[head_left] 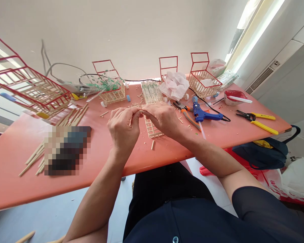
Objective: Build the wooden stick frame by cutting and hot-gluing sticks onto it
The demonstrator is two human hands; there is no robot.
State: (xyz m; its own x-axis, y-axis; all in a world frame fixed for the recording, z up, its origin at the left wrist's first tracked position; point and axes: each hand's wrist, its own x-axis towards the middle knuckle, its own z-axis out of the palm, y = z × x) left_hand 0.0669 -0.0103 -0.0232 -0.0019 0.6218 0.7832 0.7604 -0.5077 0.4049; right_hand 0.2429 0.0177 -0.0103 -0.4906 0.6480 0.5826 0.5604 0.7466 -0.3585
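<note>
My left hand point(124, 125) and my right hand point(164, 119) meet above the table, fingertips pinched close together. Whatever lies between them is too small and too covered to make out. Beneath my right hand is a small lattice of wooden sticks point(152, 131), partly hidden by that hand. Just behind it a clear bundle of glue sticks point(151, 91) lies on the table. A short cut piece of stick point(152, 145) rests in front of the lattice. To the right of my right hand are orange-handled pliers point(191, 118) and a blue glue gun point(205, 114).
Stick-built miniature carts with red rims stand at the left point(38, 87), back middle point(114, 94) and back right point(205, 84). Loose sticks point(35, 155) lie by a blurred patch. Yellow-handled wire strippers point(263, 121) and a paint cup point(234, 98) are at the right.
</note>
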